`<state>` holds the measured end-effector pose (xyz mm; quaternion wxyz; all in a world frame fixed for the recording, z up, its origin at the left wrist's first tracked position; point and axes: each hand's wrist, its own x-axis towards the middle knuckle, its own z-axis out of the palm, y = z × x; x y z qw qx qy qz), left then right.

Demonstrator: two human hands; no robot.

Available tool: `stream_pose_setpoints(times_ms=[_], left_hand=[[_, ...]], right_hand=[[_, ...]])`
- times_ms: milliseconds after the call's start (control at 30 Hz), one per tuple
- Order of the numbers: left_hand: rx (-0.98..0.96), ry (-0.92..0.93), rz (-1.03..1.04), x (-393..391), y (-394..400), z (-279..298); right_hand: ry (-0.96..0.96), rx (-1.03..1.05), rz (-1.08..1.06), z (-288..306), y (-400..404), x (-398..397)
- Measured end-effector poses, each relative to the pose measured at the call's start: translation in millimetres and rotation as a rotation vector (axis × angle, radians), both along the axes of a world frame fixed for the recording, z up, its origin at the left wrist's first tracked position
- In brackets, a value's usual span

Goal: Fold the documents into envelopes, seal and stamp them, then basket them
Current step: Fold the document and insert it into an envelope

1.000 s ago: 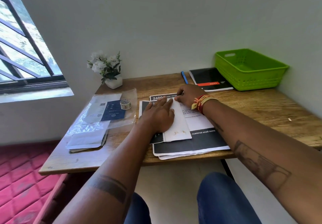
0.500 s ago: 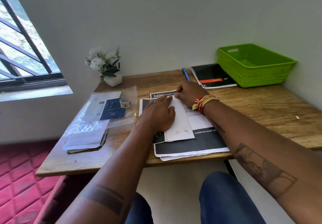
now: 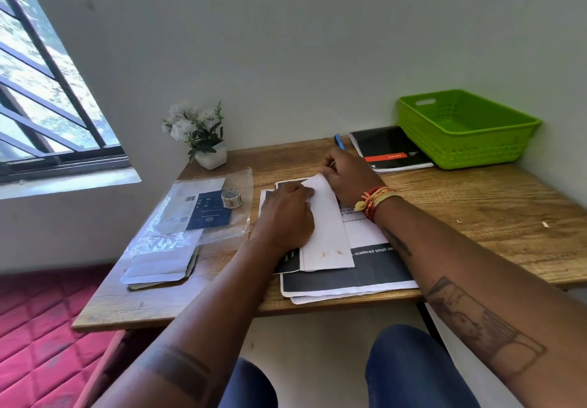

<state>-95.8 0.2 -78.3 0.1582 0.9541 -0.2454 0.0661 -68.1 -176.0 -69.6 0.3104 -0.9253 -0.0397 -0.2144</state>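
Note:
A folded white document (image 3: 327,236) lies on a stack of printed sheets (image 3: 365,274) near the front of the wooden table (image 3: 476,217). My left hand (image 3: 286,217) presses down on the folded sheet's left side. At the sheet's far end my right hand (image 3: 349,178) pinches the far edge with curled fingers, and that end is raised a little off the stack. White envelopes (image 3: 158,264) lie at the front left under a clear plastic sleeve. The green basket (image 3: 460,150) stands at the back right; no envelope shows inside it.
A small roll of tape (image 3: 231,198) rests on the plastic sleeve beside a blue card. A black notebook (image 3: 387,147) and a blue pen (image 3: 339,141) lie at the back by the basket. A white flower pot (image 3: 203,134) stands at the back left near the window.
My right hand has moved to the sheet's far end and lifted that edge slightly. My left hand stays pressed on the folded document. The camera has tilted a little.

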Motion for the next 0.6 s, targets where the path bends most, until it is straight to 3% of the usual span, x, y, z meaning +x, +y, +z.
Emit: stream_pose_setpoints(times_ms=[233, 400, 500, 600], left_hand=[[0.154, -0.001, 0.036, -1.5, -32.0, 6.0], [-0.059, 0.0, 0.018, 2.7, -55.0, 3.8], [-0.235, 0.111, 0.08, 4.6, -59.7, 12.5], [-0.417, 0.272, 0.123, 10.3, -53.2, 22.2]], right_hand=[[0.159, 0.081, 0.02, 9.5, -21.5, 4.2], [0.134, 0.293, -0.136, 13.0, -42.4, 3.1], [0.131, 0.695, -0.056, 0.3, -42.3, -4.5], [0.141, 0.718, 0.07, -4.0, -38.2, -10.4]])
